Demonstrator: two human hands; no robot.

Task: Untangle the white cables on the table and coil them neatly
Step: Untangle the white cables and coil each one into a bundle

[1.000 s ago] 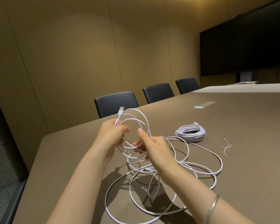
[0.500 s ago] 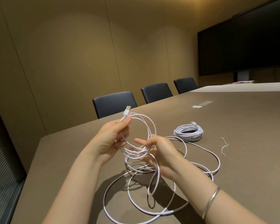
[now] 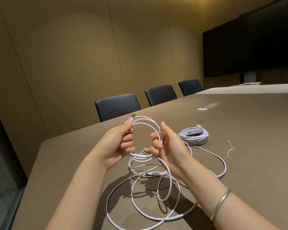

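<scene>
A long white cable [image 3: 166, 193] trails in loose loops over the brown table [image 3: 239, 123], and its upper part forms a small raised coil [image 3: 150, 123]. My left hand [image 3: 118, 145] grips the coil's left side, thumb pressed just below the USB plug [image 3: 132, 116] that sticks up. My right hand [image 3: 166, 143] closes its fingers around the coil's right side, thumb pointing up. A second white cable [image 3: 194, 133] lies neatly coiled on the table to the right, beyond my right hand.
A small white twist tie [image 3: 229, 150] lies right of the coiled cable. Three dark chairs [image 3: 117, 107] line the table's far edge. A socket panel [image 3: 208, 106] is set into the tabletop. A large black screen [image 3: 253, 42] hangs on the right wall.
My right hand rose from the lower loops and closed on the coil's right side, adding a turn. My left hand kept its hold and shifted slightly.
</scene>
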